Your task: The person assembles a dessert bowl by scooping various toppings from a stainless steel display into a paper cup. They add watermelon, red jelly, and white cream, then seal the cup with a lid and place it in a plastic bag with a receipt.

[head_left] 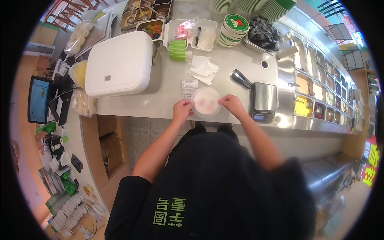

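A round, translucent plastic tub [206, 101] with a pale top is at the counter's front edge, faint pinkish shapes showing through it. My left hand [183, 111] pinches its rim on the left. On the right side, the fingers of my right hand [232, 105] are closed on the rim. A printed receipt [189, 88] lies just beyond my left hand, partly behind the tub. Farther back are white napkins [203, 69] in clear film. To the right of my right hand stands a digital scale [265, 98], with black-handled tongs [241, 79] beside it.
A large white lidded box [118, 63] occupies the counter's left. Along the back are a green label roll [177, 50], a white tray [205, 36] and stacked paper bowls [233, 29]. Metal food wells [320, 91] line the right side. A screen [39, 99] stands far left.
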`<action>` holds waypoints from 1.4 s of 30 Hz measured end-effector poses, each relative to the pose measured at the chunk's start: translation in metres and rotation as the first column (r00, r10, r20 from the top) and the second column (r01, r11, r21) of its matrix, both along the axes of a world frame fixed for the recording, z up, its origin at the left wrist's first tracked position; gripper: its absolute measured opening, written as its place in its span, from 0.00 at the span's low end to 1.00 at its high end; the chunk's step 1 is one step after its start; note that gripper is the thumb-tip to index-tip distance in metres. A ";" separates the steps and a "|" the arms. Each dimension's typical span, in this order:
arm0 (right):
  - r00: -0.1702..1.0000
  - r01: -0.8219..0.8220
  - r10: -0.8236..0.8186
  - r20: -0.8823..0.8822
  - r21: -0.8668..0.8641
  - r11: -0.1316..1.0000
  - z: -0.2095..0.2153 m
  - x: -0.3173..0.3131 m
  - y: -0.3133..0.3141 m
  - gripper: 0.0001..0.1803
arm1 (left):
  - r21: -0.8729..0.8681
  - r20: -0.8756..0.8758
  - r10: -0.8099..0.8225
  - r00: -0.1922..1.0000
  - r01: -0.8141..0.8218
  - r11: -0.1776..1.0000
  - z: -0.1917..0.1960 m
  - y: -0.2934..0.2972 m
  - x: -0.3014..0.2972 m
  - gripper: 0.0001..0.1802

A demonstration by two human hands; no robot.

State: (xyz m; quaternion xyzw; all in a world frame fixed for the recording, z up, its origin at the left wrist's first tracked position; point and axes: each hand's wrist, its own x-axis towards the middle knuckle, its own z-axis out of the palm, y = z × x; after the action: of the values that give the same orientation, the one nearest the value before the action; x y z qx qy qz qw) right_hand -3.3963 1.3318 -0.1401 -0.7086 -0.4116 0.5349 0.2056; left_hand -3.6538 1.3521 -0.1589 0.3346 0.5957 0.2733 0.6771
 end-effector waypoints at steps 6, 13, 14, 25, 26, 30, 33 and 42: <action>0.985 0.132 -0.133 -0.110 -0.016 0.991 0.007 0.007 0.002 0.17 | -0.023 0.023 0.022 0.999 -0.021 1.000 0.008 0.004 0.004 0.09; 0.819 -0.227 -0.155 0.552 0.561 0.796 0.047 0.049 0.108 0.23 | -0.042 0.012 0.027 1.000 -0.026 0.999 0.001 0.007 0.004 0.09; 0.746 -0.313 -0.213 0.631 0.614 0.725 0.062 0.050 0.139 0.26 | -0.042 0.000 0.028 1.000 -0.028 0.999 -0.002 0.006 0.003 0.09; 0.581 -0.035 -0.074 0.811 0.115 0.993 0.106 0.053 0.293 0.58 | -0.046 -0.008 0.049 0.999 -0.049 0.998 0.000 0.002 0.003 0.10; 0.552 -0.036 -0.079 0.830 0.119 0.992 0.105 0.053 0.294 0.58 | -0.040 -0.010 0.046 0.999 -0.047 0.998 0.001 0.002 0.003 0.10; 0.517 -0.067 -0.184 0.836 0.253 0.965 0.114 0.055 0.285 0.54 | -0.031 -0.019 0.038 0.999 -0.038 0.999 0.001 0.001 0.005 0.10; 0.728 -0.100 -0.285 0.623 0.508 0.856 0.144 0.052 0.249 0.48 | -0.057 -0.012 0.029 1.000 -0.029 0.998 0.003 0.001 0.005 0.10; 0.867 -0.407 0.191 0.461 0.430 0.806 0.061 -0.054 -0.008 0.43 | -0.062 0.019 0.026 0.999 -0.024 0.998 0.000 0.005 0.005 0.10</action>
State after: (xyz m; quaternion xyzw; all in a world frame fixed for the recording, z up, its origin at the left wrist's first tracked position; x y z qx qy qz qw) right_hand -3.4502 1.3240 -0.0796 -0.6449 -0.6805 0.2768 0.2108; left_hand -3.6489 1.3566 -0.1589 0.3032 0.6012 0.2666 0.6896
